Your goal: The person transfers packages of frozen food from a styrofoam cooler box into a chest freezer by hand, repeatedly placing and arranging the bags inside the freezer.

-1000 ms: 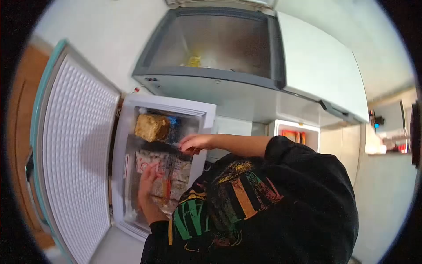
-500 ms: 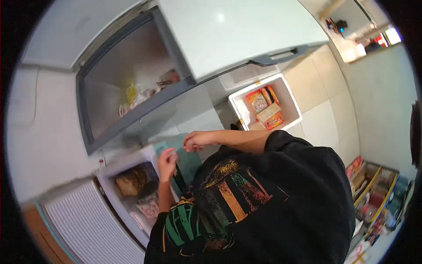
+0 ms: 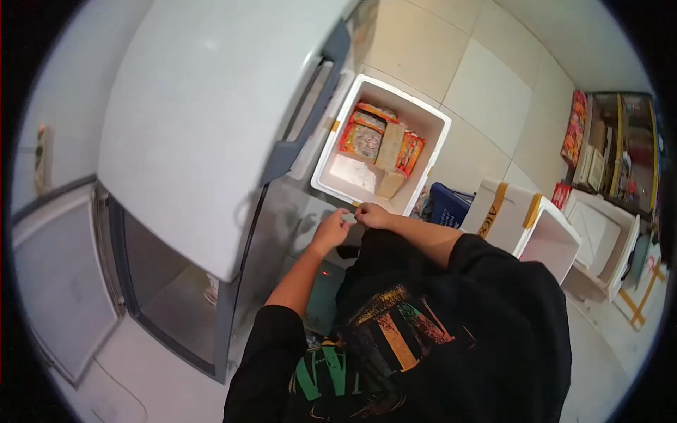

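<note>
My left hand (image 3: 331,231) and my right hand (image 3: 374,216) are close together just below the near edge of a white foam box (image 3: 440,134). Both have their fingers curled in; anything between them is too small to make out. Inside the box lie orange-red packets (image 3: 364,141), a tan block (image 3: 391,146) and a smaller tan block (image 3: 390,185). A white patch shows at the bottom of the box on its left side.
A large white chest freezer (image 3: 190,106) with a grey handle (image 3: 303,120) fills the left; its near compartment stands open. To the right are a dark blue bag (image 3: 450,204), a taped foam box (image 3: 508,218), another open foam box (image 3: 599,233) and a shelf with goods (image 3: 635,151).
The view has turned right, from the smaller open freezer to the foam box. Both hands have left the smaller freezer and come together by the box's near edge.
</note>
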A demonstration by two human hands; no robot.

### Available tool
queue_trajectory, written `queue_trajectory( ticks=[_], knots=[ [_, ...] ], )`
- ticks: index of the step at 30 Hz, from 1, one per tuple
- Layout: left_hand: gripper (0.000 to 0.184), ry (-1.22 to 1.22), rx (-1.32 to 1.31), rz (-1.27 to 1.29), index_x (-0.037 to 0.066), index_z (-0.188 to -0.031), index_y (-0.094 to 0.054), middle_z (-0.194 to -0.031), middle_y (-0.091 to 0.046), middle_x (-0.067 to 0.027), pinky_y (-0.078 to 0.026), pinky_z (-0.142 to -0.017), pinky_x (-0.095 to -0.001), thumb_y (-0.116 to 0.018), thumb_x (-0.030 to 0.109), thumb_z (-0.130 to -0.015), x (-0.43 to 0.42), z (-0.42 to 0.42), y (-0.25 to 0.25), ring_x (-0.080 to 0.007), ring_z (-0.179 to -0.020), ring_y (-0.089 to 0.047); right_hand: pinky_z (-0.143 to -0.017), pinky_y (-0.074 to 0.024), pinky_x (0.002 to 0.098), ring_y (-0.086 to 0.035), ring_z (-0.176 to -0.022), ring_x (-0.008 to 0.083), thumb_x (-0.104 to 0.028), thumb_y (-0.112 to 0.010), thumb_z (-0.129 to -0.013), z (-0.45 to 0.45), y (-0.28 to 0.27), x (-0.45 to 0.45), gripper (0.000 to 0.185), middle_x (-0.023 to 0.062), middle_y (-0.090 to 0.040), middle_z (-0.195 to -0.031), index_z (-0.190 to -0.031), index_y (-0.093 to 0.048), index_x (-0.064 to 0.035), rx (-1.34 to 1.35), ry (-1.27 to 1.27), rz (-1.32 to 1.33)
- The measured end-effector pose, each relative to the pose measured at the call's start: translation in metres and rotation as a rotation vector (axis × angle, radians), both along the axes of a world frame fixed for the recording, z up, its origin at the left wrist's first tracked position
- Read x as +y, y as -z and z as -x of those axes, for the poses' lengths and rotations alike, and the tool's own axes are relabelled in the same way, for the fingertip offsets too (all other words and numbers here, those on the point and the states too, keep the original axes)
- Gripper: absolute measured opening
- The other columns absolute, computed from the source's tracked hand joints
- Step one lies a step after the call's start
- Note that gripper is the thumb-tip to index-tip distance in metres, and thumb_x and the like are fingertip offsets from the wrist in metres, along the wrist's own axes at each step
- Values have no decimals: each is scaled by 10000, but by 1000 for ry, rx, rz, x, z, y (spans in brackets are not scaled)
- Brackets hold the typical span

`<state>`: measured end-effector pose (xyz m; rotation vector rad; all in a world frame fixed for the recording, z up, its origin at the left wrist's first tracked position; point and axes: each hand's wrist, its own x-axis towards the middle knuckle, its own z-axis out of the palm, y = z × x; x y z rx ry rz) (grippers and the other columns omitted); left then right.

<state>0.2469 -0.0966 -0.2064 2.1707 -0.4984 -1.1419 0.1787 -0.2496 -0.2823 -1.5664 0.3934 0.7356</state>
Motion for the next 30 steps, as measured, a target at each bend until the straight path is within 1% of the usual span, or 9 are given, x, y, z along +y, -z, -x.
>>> queue_trajectory(
  ticks=[3, 7, 8, 11, 13, 21, 24, 28, 30],
  knots=[
    [274, 1, 8, -50, 72, -976, -507, -694, -586, -129, -436, -628, -362, -545, 177, -726, -21, -37, 25, -292, -686, -562, -573, -426, 273, -519, -622, 145, -106, -532, -689, 10, 30, -9, 128, 41, -546, -687, -786, -519, -23, 37, 179, 59],
    [244, -175, 152, -38, 72, -939, -538, -676, -596, -102, -449, -623, -318, -556, 168, -716, -25, -62, 138, -223, -648, -578, -616, -429, 286, -532, -668, 165, -108, -527, -683, 3, 67, -40, 135, 70, -550, -715, -787, -512, -23, -128, 323, 256],
    [247, -227, 187, -49, 55, -941, -539, -673, -595, -88, -455, -590, -283, -563, 149, -713, -32, -66, 149, -166, -623, -572, -633, -429, 292, -537, -688, 191, -108, -524, -681, 0, 68, -49, 155, 82, -550, -730, -813, -511, -27, -109, 351, 330],
    [241, -379, 347, -72, 36, -939, -539, -667, -585, -79, -452, -545, -256, -563, 134, -720, -56, -73, 186, -137, -604, -558, -666, -431, 323, -542, -743, 241, -127, -522, -672, -11, 91, -80, 207, 112, -549, -786, -859, -508, -42, -118, 377, 481],
    [267, -360, 400, -70, 87, -1023, -504, -756, -575, -47, -432, -523, -239, -523, 142, -763, -69, -83, 215, -111, -603, -529, -681, -433, 349, -542, -778, 264, -146, -522, -665, -22, 111, -93, 235, 131, -547, -826, -880, -507, -51, -146, 382, 554],
    [423, -669, 533, 12, 66, -1165, -395, -960, -511, -56, -443, -640, -280, -526, 164, -775, -114, -90, 337, -127, -803, -489, -871, -306, 402, -361, -1084, 268, -136, -521, -670, -55, 198, -114, 395, 109, -462, -1051, -1062, -481, -104, -174, -287, 1024],
    [543, -694, 550, -56, 64, -1245, -271, -1052, -456, -83, -431, -720, -322, -528, 169, -779, -131, -96, 367, -171, -938, -444, -935, -225, 421, -257, -1181, 287, -167, -508, -679, -70, 226, -115, 440, 130, -370, -1209, -1113, -453, -117, -94, -483, 1033],
    [627, -793, 597, 36, 58, -1282, -157, -1116, -406, -102, -407, -778, -347, -524, 168, -784, -149, -102, 395, -211, -1026, -392, -955, -177, 438, -210, -1211, 274, -198, -473, -726, -76, 251, -103, 412, 125, -347, -1236, -1130, -450, -119, -95, -540, 1063],
    [666, -918, 644, 77, 56, -1292, -86, -1148, -382, -110, -391, -808, -353, -514, 165, -793, -161, -102, 404, -227, -1066, -366, -951, -149, 480, -182, -1223, 258, -222, -443, -756, -78, 258, -103, 409, 101, -344, -1247, -1151, -443, -117, -28, -729, 1113]
  ],
)
